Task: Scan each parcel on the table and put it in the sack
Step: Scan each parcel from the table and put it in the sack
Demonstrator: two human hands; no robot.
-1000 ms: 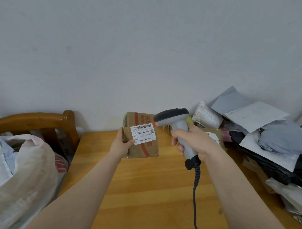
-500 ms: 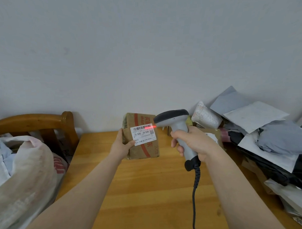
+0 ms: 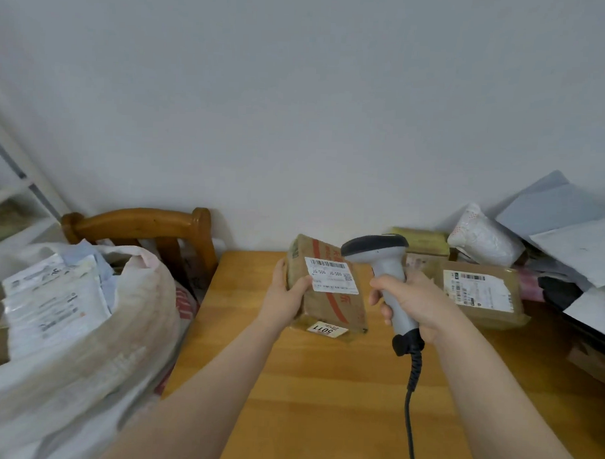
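1. Brown cardboard parcel (image 3: 329, 299) with a red printed stripe and a white barcode label (image 3: 330, 276) is being held tilted above the far part of the yellow wooden table (image 3: 322, 401). The left hand (image 3: 285, 294) is gripping its left edge, thumb on the front face.
2. The right hand (image 3: 415, 302) is clamping the grip of a grey handheld scanner (image 3: 379, 252) with a dark head and coiled black cable. The head is sitting just beside the label's upper right corner. The two hands are not touching each other.
3. Change: the red scan line lying across the label half a second ago is no longer showing. The parcel is tipping back, exposing a small sticker (image 3: 326, 329) reading 5011 on its lower side. The view is swinging left.
4. Reading: the scan is probably done, so this parcel is likely heading for the sack.
5. A white woven plastic sack (image 3: 84, 342) is standing open left of the table, already holding flat mailers.
6. Another labelled brown parcel (image 3: 480, 294) and a heap of grey and white mailer bags (image 3: 551, 231) are lying at the table's right, seemingly waiting.
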